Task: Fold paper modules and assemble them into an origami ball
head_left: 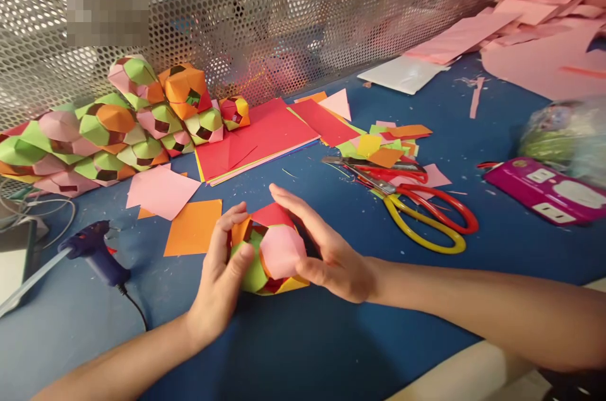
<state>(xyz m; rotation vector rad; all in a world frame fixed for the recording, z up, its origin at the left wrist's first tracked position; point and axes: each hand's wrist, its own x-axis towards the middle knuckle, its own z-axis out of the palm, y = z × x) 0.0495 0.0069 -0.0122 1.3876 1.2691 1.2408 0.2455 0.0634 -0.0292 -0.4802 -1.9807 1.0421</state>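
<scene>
Between my two hands is a folded paper ball [283, 251] with pink, red, green, orange and yellow faces and dark openings between them. My left hand [222, 275] grips its left side, thumb on the green face and fingers behind the orange edge. On the opposite side, my right hand [334, 256] curves round it, thumb against the lower edge of the pink face. Just behind my left hand lie an orange paper square [194, 227] and a pink paper sheet [163, 191].
Finished paper balls [108, 123] are piled at the back left. Red paper sheets [260, 136] lie behind my hands. Scissors [416, 205] with red and yellow handles sit to the right, a glue gun [101, 256] to the left. A purple package [544, 189] lies far right.
</scene>
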